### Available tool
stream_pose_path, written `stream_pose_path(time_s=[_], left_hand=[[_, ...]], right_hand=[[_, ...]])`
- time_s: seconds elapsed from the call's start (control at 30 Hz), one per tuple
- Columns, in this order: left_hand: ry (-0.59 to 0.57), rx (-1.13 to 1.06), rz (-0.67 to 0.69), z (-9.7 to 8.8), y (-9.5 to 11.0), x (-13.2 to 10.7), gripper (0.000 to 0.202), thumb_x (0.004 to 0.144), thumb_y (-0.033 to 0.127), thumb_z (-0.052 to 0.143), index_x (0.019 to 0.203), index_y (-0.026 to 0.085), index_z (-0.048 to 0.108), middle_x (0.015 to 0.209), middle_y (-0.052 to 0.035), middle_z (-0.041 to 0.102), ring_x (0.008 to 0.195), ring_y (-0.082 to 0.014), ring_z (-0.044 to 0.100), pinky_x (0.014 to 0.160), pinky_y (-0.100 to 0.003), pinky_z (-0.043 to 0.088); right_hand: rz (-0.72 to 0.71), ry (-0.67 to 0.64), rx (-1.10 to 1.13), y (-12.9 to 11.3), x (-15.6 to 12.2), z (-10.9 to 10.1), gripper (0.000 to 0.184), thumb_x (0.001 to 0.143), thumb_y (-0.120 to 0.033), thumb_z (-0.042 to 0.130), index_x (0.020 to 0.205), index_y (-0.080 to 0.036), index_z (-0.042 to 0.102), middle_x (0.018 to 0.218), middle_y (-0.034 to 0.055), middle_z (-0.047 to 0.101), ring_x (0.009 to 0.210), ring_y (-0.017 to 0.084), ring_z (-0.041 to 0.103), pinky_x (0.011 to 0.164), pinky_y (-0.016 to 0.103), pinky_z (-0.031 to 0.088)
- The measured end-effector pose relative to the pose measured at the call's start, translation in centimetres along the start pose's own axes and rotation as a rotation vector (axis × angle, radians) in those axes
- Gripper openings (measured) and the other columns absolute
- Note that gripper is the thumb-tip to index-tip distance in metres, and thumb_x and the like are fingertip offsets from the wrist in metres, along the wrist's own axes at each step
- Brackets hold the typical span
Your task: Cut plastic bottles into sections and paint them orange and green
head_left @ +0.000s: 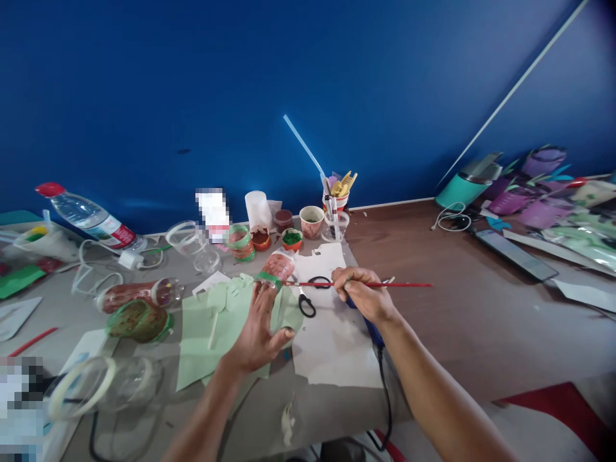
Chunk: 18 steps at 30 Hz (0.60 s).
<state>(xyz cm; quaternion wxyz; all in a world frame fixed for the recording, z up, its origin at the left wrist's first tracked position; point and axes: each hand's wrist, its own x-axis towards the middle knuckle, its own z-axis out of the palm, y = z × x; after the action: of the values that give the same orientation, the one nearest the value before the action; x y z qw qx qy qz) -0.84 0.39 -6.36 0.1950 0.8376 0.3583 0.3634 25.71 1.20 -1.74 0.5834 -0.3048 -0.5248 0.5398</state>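
My left hand (260,330) has its fingers at the green rim of a painted plastic bottle piece (278,265), keeping it tilted; the thumb is spread away. The piece is clear plastic with reddish-brown paint. In my right hand (362,292) is a thin red paintbrush (409,285), pinched by the handle and level, its tip end at the bottle piece. Scissors (307,306) with black handles lie between my hands on white paper (332,353). Under my left hand are pale green paper sheets (202,346). Beside my right hand lies a blue corded tool (373,330), partly hidden.
Behind stand an orange pot of green paint (292,239), a pot of brown paint (260,238), a paper cup (312,221) and a cup of wooden cutlery (335,199). Painted bottle parts (139,321) and a water bottle (101,221) are left; a phone (517,255) is right.
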Motion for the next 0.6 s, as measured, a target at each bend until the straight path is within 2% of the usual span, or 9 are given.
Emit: stream_pose_path(time_s=[0.07, 0.13, 0.23, 0.33, 0.5, 0.6], left_hand=[[0.012, -0.14, -0.121, 0.0, 0.1, -0.2, 0.079, 0.087, 0.062, 0.045, 0.15, 0.026, 0.016, 0.156, -0.0181, 0.024, 0.146, -0.0345, 0.004, 0.113, -0.06, 0.017], [0.001, -0.282, -0.213, -0.2, 0.4, -0.2, 0.079, 0.085, 0.064, 0.044, 0.15, 0.024, 0.022, 0.157, -0.0167, 0.022, 0.146, -0.0336, -0.002, 0.114, -0.059, 0.016], [0.002, -0.435, -0.266, -0.5, 1.0, 0.1, 0.083, 0.083, 0.068, 0.043, 0.149, 0.021, 0.025, 0.157, -0.0155, 0.025, 0.146, -0.0332, 0.001, 0.116, -0.056, 0.012], [0.074, -0.471, -0.289, -0.7, 1.3, 0.2, 0.086, 0.082, 0.069, 0.044, 0.149, 0.018, 0.027, 0.157, -0.0169, 0.024, 0.146, -0.0348, 0.006, 0.116, -0.055, 0.014], [0.134, -0.418, -0.281, -0.8, 1.3, 0.3, 0.083, 0.081, 0.071, 0.043, 0.144, 0.018, 0.038, 0.152, -0.0155, 0.035, 0.146, -0.0338, 0.012, 0.117, -0.052, 0.012], [0.134, -0.48, -0.249, -1.0, 1.0, 0.2, 0.076, 0.084, 0.066, 0.044, 0.144, 0.019, 0.039, 0.152, -0.0139, 0.037, 0.145, -0.0331, 0.016, 0.118, -0.053, 0.01]], right_hand=[[-0.007, 0.003, 0.001, 0.0, 0.0, -0.1, 0.013, 0.075, -0.025, 0.059, 0.071, -0.019, 0.07, 0.053, -0.0007, 0.053, 0.051, 0.013, 0.044, 0.053, 0.028, 0.033], [-0.037, 0.074, 0.026, -0.2, 0.0, -0.1, 0.012, 0.074, -0.023, 0.059, 0.07, -0.02, 0.07, 0.051, -0.0013, 0.052, 0.05, 0.013, 0.044, 0.054, 0.029, 0.033], [-0.067, 0.228, 0.035, -0.4, 0.3, -0.2, 0.011, 0.071, -0.024, 0.059, 0.07, -0.02, 0.069, 0.051, -0.0009, 0.055, 0.051, 0.014, 0.046, 0.055, 0.03, 0.035], [-0.068, 0.331, -0.014, -0.4, 0.5, -0.2, 0.012, 0.071, -0.025, 0.058, 0.07, -0.02, 0.069, 0.053, -0.0002, 0.057, 0.052, 0.015, 0.048, 0.056, 0.03, 0.036], [-0.057, 0.339, -0.055, 0.0, 0.6, -0.3, 0.014, 0.073, -0.022, 0.056, 0.071, -0.02, 0.069, 0.054, -0.0007, 0.057, 0.054, 0.014, 0.049, 0.058, 0.03, 0.037], [-0.061, 0.315, -0.063, 0.2, 0.5, -0.5, 0.014, 0.074, -0.021, 0.056, 0.072, -0.02, 0.07, 0.055, -0.0005, 0.059, 0.055, 0.014, 0.05, 0.058, 0.029, 0.037]])
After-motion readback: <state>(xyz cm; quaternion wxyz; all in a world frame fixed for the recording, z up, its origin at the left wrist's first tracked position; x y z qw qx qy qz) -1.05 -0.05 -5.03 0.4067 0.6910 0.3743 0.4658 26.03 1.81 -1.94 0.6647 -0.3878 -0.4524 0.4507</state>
